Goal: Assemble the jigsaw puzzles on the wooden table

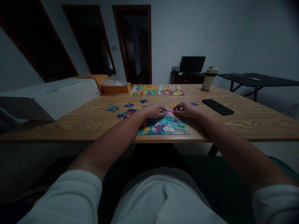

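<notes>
Loose puzzle pieces scattered left of puzzle, nearer left hand. Left hand, right hand meet at puzzle's far edge, fingertips pinching small purple piece between them. Puzzle flat on desk, directly ahead. Phone right of puzzle.
</notes>
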The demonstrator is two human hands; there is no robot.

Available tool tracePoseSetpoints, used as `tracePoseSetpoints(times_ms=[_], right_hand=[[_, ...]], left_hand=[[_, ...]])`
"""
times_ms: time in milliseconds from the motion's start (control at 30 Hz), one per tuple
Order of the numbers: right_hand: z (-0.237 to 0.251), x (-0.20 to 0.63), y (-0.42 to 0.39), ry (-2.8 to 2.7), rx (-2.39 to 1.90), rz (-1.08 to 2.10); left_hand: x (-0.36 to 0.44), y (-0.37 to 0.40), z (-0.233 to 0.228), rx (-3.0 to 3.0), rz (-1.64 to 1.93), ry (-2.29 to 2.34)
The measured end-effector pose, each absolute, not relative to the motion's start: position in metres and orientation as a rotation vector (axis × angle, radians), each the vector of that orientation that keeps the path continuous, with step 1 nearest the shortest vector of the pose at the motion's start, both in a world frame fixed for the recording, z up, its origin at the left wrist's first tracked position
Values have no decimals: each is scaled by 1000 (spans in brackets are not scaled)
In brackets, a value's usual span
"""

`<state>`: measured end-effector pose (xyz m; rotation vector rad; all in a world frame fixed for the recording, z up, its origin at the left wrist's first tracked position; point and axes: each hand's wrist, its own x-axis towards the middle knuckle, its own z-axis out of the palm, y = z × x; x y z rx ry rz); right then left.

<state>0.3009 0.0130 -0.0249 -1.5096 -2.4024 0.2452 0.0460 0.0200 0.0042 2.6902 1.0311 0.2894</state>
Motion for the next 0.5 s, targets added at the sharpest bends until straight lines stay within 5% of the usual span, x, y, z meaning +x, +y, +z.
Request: tracePoseSetpoints(times_ms=[233,500], right_hand=[[-21,297,6,-2370,-1546,250],[-16,303,8,-2171,-1623,478]], left_hand=[[-22,68,52,2479,201,1619],[-106,88,11,2238,103,1959]])
